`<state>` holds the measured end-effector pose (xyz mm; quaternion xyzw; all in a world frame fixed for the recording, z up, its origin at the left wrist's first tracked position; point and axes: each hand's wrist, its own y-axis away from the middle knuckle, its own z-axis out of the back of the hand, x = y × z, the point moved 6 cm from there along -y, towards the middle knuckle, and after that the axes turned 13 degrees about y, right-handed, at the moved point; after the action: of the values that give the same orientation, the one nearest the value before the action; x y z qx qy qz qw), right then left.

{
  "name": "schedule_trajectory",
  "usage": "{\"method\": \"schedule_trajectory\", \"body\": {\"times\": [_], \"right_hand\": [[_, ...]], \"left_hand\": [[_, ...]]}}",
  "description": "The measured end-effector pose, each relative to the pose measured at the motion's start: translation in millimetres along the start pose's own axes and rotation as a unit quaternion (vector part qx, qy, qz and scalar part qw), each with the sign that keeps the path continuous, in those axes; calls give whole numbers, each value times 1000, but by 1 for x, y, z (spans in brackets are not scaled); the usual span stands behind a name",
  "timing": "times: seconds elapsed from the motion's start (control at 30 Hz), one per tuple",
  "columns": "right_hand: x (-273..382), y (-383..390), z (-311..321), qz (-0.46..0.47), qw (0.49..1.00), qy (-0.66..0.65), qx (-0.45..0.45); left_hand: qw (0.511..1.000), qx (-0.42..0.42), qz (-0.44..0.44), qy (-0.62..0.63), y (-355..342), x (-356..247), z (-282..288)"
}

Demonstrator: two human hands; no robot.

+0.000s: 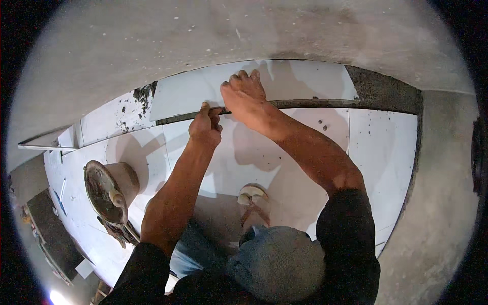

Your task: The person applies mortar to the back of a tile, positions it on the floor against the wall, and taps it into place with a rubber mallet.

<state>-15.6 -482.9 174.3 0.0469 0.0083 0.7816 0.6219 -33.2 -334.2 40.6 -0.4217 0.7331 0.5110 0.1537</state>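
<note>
— What has each hand got?

— The left hand (pixel 205 127) is curled shut, its grip pinching the near edge of the far white tile (pixel 193 94), thumb on top, right at the dark joint (pixel 305 103) that runs left to right. The right hand (pixel 245 96) lies flat and spread on the same tile, fingers pointing far, palm pressing down; its grip is open, clasping nothing.

— So where is the tile against the hands?

— It lies under the right palm and stretches away to the left, right and far side of both hands, up to the grey wall (pixel 152 40).

— And around that?

— Near of the joint are laid floor tiles (pixel 386 147). Grey mortar bed (pixel 381 89) shows bare at the far right. A crusted bucket (pixel 109 190) stands on the tiles at near left. A sandalled foot (pixel 253 195) rests near, below the arms.
</note>
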Motion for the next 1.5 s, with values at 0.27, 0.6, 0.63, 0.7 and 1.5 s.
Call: {"method": "schedule_trajectory", "body": {"times": [0.27, 0.6, 0.63, 0.7, 1.5], "right_hand": [[-44, 24, -1, -30, 996, 40, 76], [-120, 66, -6, -103, 978, 104, 147], [-126, 70, -6, -99, 978, 109, 148], [-140, 78, -5, -98, 977, 117, 151], [-331, 188, 11, -298, 912, 231, 163]], "left_hand": [[980, -159, 96, 66, 27, -14, -24], [982, -147, 96, 71, 28, -15, -28], [982, -145, 98, 71, 27, -16, -25], [983, -137, 99, 68, 26, -16, -27], [986, -124, 111, 22, 21, -19, -28]]}}
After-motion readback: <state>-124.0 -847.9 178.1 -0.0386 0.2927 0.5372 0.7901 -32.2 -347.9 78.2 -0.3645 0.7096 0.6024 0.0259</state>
